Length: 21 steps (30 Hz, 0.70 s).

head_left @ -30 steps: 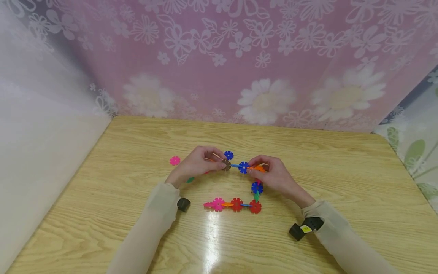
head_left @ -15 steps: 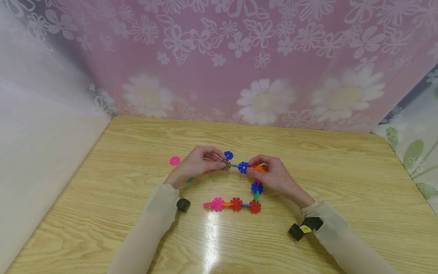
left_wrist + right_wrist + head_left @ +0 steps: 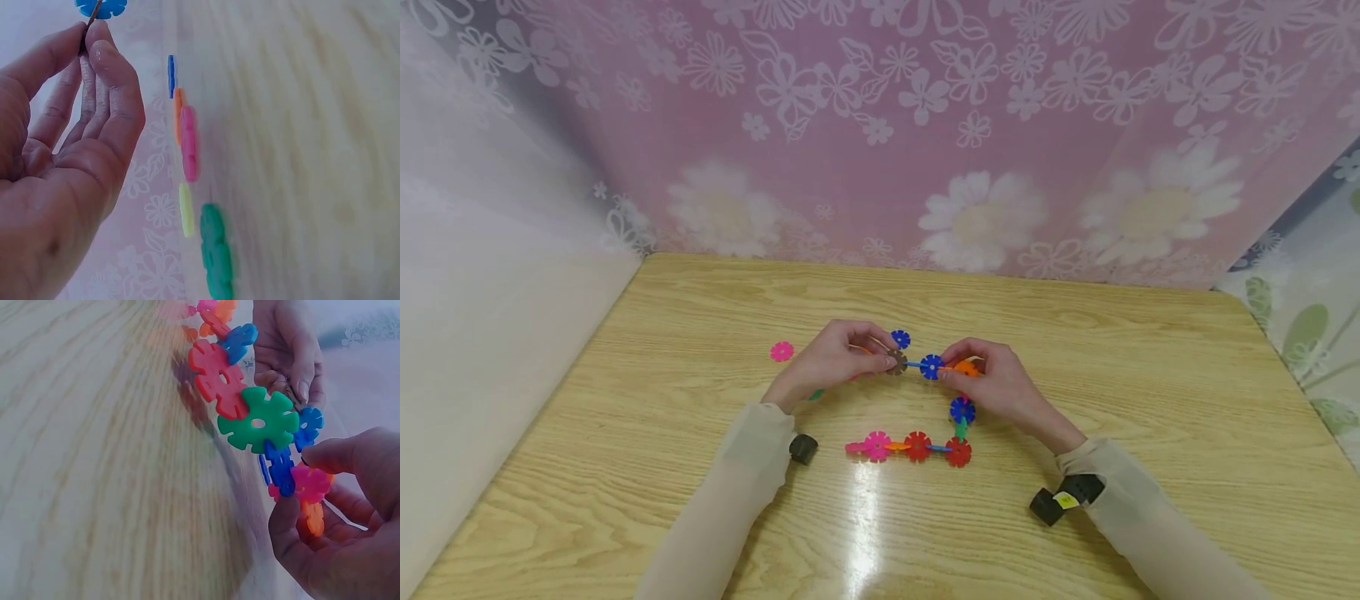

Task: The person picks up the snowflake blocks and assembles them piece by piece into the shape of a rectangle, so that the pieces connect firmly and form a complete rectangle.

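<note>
In the head view my left hand (image 3: 842,354) pinches a brown notched flower disc (image 3: 897,362) between thumb and fingertips. A light blue disc (image 3: 914,364), seen edge-on, links it to a dark blue disc (image 3: 932,367). My right hand (image 3: 1000,379) grips the chain beside that disc, partly covering an orange disc (image 3: 967,367). From there the chain bends toward me through another blue disc (image 3: 962,410) and a green disc (image 3: 259,422). A red disc (image 3: 958,452) forms the corner; the row then runs left to a pink disc (image 3: 854,448). The right fingers hide some joints.
Loose discs lie beyond and beside my left hand: a pink one (image 3: 782,352), a blue one (image 3: 901,339) and a green one (image 3: 216,250). The left wrist view also has a yellow disc (image 3: 186,210). A flowered curtain (image 3: 880,167) stands behind the wooden table (image 3: 662,500).
Hardly anything differs. My right hand has shifted very slightly left with its part of the chain, and both hands keep their holds.
</note>
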{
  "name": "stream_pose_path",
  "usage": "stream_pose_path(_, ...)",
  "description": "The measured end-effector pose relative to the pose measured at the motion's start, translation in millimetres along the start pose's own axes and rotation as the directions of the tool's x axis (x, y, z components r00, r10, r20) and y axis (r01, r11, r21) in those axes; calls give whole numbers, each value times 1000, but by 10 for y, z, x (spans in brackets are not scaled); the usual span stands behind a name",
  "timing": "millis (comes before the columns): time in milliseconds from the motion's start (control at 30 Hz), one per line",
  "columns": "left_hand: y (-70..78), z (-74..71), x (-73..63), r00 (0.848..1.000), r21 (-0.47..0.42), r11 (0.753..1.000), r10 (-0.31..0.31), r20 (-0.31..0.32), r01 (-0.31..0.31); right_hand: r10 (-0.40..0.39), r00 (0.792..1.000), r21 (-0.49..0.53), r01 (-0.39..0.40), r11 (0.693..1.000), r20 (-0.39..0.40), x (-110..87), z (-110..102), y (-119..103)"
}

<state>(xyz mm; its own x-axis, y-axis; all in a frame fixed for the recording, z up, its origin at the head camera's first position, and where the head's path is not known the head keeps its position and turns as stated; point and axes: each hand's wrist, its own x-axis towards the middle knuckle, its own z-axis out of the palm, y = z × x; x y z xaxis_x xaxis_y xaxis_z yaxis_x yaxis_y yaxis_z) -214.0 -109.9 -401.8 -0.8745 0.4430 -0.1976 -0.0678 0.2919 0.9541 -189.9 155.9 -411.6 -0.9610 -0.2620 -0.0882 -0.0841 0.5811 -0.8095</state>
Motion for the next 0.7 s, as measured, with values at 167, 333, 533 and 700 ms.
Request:
stream_pose_path(167, 8, 22, 6, 1000, 8, 1000, -13, -26, 13, -45, 999, 24, 45, 999, -6, 8, 6, -1)
stream_pose_path(333, -1, 47, 33, 998, -8, 1000, -28, -50, 28, -72, 997, 53, 72, 996, -10, 18, -1, -3)
stream_pose_path(533, -6, 63, 43, 996, -52, 997, -60, -67, 56, -65, 997, 57, 67, 996, -29, 29, -2, -24)
stream_pose_path(700, -11, 70, 37, 993, -81, 994, -85, -80, 79, -58, 998, 98, 62, 993, -36, 23, 0, -43)
